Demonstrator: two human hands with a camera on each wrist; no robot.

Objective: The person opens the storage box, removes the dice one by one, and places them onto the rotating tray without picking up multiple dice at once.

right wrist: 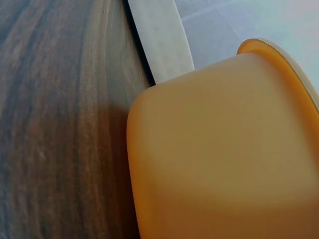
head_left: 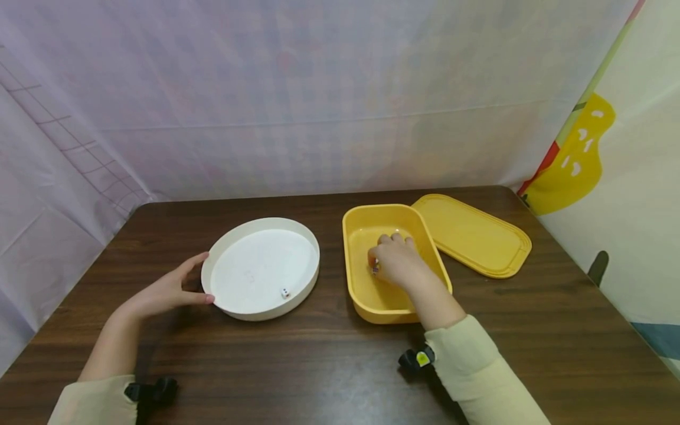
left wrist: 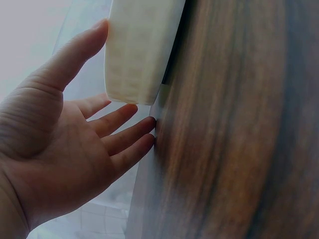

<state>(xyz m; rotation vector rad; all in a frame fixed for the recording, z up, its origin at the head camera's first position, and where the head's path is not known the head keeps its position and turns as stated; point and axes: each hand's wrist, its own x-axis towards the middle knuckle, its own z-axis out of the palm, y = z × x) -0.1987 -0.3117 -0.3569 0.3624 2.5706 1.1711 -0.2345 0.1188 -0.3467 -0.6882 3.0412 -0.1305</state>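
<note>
A round white tray [head_left: 255,260] stands left of centre, with one white die [head_left: 285,293] on its floor near the front right. My left hand [head_left: 163,291] is at the tray's left side, thumb and fingers spread and fairly straight against its wall. The left wrist view shows that hand [left wrist: 75,134] with the thumb on the tray wall [left wrist: 139,55]. Down inside a yellow box [head_left: 353,254], my right hand [head_left: 399,260] has its fingers curled, pinching small spotted dice [head_left: 375,270] at the fingertips. The right wrist view shows only the box's outer wall [right wrist: 224,144], hiding the hand.
Behind and right of the box, a yellow lid [head_left: 475,236] lies on the dark wooden table [head_left: 297,372], one end close to the box rim. Pale cloth [head_left: 319,100] hangs along the table's back edge. Each wrist carries a small black camera.
</note>
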